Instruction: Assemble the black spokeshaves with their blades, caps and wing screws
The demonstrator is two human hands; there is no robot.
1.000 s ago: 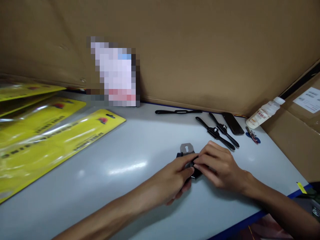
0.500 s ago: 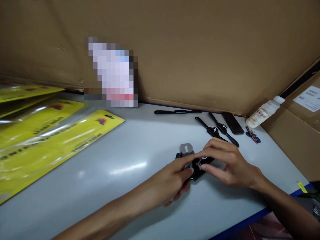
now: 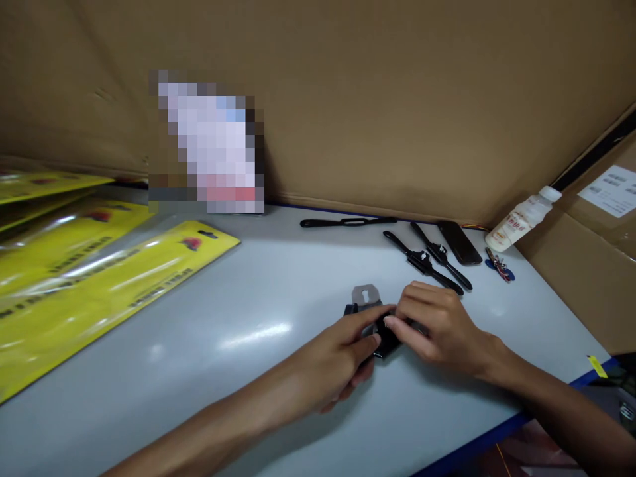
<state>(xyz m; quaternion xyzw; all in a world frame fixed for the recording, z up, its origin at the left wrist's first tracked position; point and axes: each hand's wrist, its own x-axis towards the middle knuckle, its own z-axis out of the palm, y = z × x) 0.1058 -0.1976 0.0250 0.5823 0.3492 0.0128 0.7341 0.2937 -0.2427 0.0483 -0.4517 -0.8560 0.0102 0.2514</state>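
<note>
A small black tool (image 3: 382,336) with a grey metal blade plate (image 3: 365,295) lies on the pale grey table (image 3: 238,311). My left hand (image 3: 338,361) grips the tool's near side, fingers curled around it. From the right, my right hand (image 3: 437,328) pinches a small part at the tool's middle with its fingertips. Most of the black body is hidden under both hands.
Two similar black tools (image 3: 427,264) and a long black handle piece (image 3: 348,222) lie further back. A dark phone (image 3: 460,243), keys (image 3: 499,266) and a white bottle (image 3: 521,218) sit at the back right. Yellow blister packs (image 3: 99,285) cover the left. Cardboard walls (image 3: 397,99) surround the table.
My right hand lifted slightly, then settled again, fingertips pinching the tool's middle. The view shifted a little to the right; the tool has stayed in place.
</note>
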